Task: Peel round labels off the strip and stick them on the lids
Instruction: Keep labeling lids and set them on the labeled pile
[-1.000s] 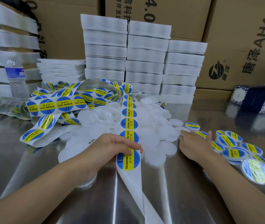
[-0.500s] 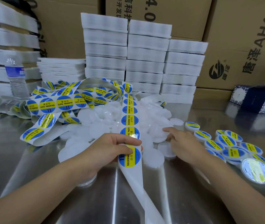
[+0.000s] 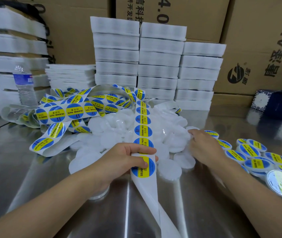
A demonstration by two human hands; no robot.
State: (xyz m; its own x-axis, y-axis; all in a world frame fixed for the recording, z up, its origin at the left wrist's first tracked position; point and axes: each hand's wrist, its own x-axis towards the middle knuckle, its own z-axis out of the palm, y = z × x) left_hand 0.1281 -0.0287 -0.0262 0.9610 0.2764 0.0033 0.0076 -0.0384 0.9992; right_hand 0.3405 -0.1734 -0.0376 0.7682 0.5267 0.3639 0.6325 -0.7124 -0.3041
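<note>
strip (image 3: 147, 191) of blue-yellow round labels (image 3: 143, 130) pinched in left grip (image 3: 124, 160); right grip (image 3: 205, 148) unclear.

A shiny metal table (image 3: 33, 177) fills the lower part of the view. At its back stand three stacks of white foam trays (image 3: 159, 57) side by side, and the right one is lower than the other two. To the left of them lies a low pile of thin white sheets (image 3: 69, 74). A clear water bottle (image 3: 25, 86) with a blue label stands upright on the far left, in front of more white stacks (image 3: 11, 43). Brown cartons (image 3: 205, 18) with black print stand behind everything. A dark blue box (image 3: 277, 105) with a white pattern is at the right edge.
</note>
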